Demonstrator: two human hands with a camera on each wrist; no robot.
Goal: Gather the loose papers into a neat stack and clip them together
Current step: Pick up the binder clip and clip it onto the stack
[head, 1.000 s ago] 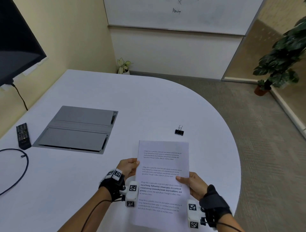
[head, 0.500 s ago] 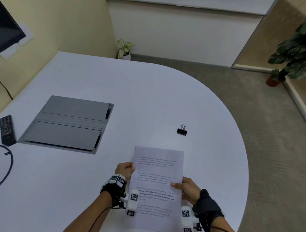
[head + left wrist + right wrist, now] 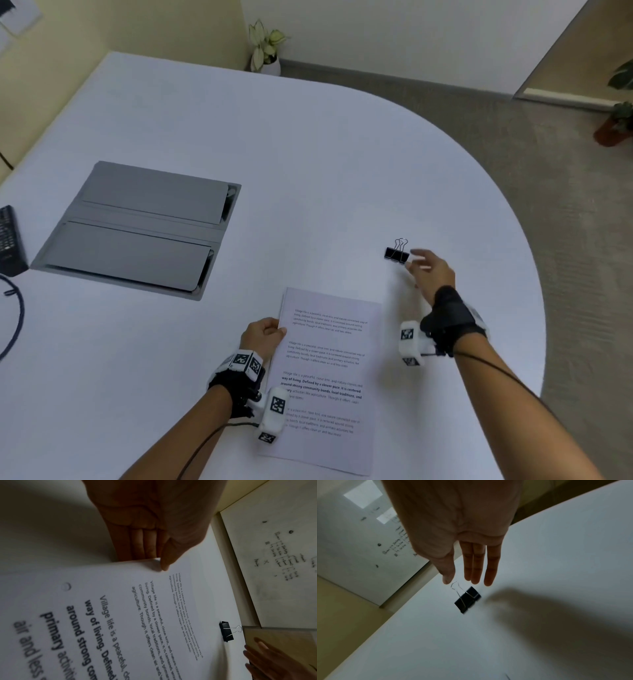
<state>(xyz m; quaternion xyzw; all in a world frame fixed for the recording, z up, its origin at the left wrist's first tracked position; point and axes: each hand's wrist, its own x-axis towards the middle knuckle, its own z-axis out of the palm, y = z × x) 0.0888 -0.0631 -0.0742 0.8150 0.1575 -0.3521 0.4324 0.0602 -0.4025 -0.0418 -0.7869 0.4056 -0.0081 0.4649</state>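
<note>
The left hand (image 3: 262, 337) pinches the papers (image 3: 325, 377) by their left edge above the table (image 3: 308, 154). The right hand (image 3: 430, 274), fingers straight, hovers beside the binder clip (image 3: 396, 254) lying there. Light but stiffly sprung, it is probably best gripped by its black body.

Matt white paper sheets (image 3: 329, 359) on a smooth table (image 3: 308, 164) — black binder clip (image 3: 396, 254), shiny wire handles.

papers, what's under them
The left hand pinches the papers, thumb on top, fingers underneath. Below is the white table. Whatever lies beneath the sheets is covered.
</note>
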